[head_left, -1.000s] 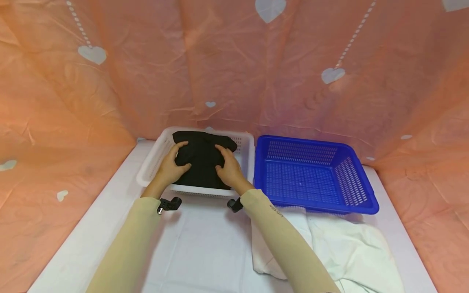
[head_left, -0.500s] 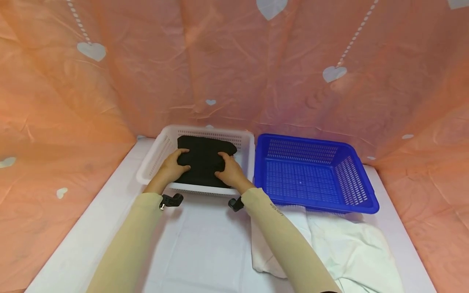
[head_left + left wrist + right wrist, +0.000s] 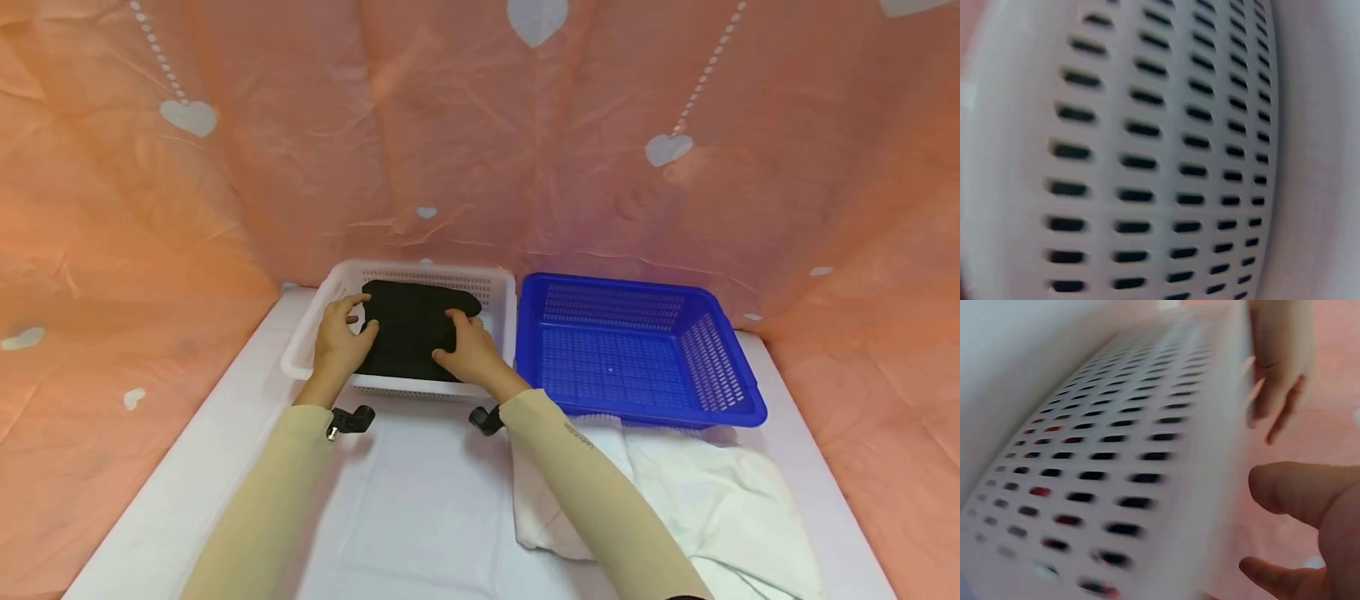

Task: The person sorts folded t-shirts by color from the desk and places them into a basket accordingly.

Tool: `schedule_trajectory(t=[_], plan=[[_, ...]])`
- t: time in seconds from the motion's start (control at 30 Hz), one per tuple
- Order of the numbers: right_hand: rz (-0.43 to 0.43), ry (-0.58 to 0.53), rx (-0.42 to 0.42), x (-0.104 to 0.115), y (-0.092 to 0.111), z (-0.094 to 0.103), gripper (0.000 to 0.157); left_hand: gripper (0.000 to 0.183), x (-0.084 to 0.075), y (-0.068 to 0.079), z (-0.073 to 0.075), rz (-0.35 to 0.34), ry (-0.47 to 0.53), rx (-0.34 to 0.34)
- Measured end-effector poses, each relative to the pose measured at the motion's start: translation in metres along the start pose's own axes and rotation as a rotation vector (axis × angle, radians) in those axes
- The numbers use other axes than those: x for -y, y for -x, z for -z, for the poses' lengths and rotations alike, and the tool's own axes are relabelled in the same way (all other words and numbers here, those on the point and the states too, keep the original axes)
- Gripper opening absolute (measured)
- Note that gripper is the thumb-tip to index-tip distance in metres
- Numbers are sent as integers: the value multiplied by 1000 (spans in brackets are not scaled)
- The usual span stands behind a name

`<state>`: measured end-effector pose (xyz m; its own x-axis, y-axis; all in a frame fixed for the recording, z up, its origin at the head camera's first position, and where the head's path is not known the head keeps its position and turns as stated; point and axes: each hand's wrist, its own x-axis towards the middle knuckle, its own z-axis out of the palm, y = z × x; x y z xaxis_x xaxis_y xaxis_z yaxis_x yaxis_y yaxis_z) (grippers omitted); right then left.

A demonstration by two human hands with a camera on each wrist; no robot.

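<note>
A folded black garment (image 3: 408, 333) lies in the white perforated basket (image 3: 435, 388) at the left. My left hand (image 3: 337, 337) is at the garment's left edge, thumb and fingers spread apart with nothing between them. On the opposite side my right hand (image 3: 474, 352) is over the garment's right part, its thumb and forefinger extended. In the right wrist view, the right hand (image 3: 1335, 509) and the left hand (image 3: 1285, 350) both appear above the basket rim, fingers loose. The left wrist view shows only the basket's slotted wall (image 3: 1107, 209); that hand is out of its sight.
Right of the white basket stands a blue plastic basket (image 3: 611, 371) with nothing in it. White cloths (image 3: 720, 500) lie in front of it, partly under the right sleeve (image 3: 600, 492). Orange sheeting with hearts (image 3: 480, 150) encloses the white table (image 3: 420, 500).
The garment's far edge, earlier reaching the basket's back rim, has drawn nearer and lies flatter. My left hand has moved left off the garment; my right hand has shifted only slightly.
</note>
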<state>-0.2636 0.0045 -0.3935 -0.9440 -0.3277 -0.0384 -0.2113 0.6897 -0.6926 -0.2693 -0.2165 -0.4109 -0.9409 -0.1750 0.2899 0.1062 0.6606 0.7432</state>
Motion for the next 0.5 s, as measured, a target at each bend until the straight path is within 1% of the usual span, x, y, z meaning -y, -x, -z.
schedule_trajectory(t=[0.03, 0.1, 0.2, 0.27, 0.4, 0.5], plan=[[19, -5, 0, 1, 6, 4, 71, 44, -2, 3, 1, -21, 15, -9], [59, -3, -9, 2, 17, 12, 68, 45, -6, 9, 3, -64, 35, 6], [110, -13, -37, 1, 33, 25, 64, 46, -15, 18, 5, -124, 60, 67], [136, -20, -61, -1, 42, 33, 61, 46, -22, 26, 5, -149, 73, 104], [153, -66, -86, -7, 58, 45, 59, 47, -35, 42, 4, -189, 106, 155], [174, -68, -102, -16, 69, 52, 59, 50, -47, 56, 2, -220, 153, 212]])
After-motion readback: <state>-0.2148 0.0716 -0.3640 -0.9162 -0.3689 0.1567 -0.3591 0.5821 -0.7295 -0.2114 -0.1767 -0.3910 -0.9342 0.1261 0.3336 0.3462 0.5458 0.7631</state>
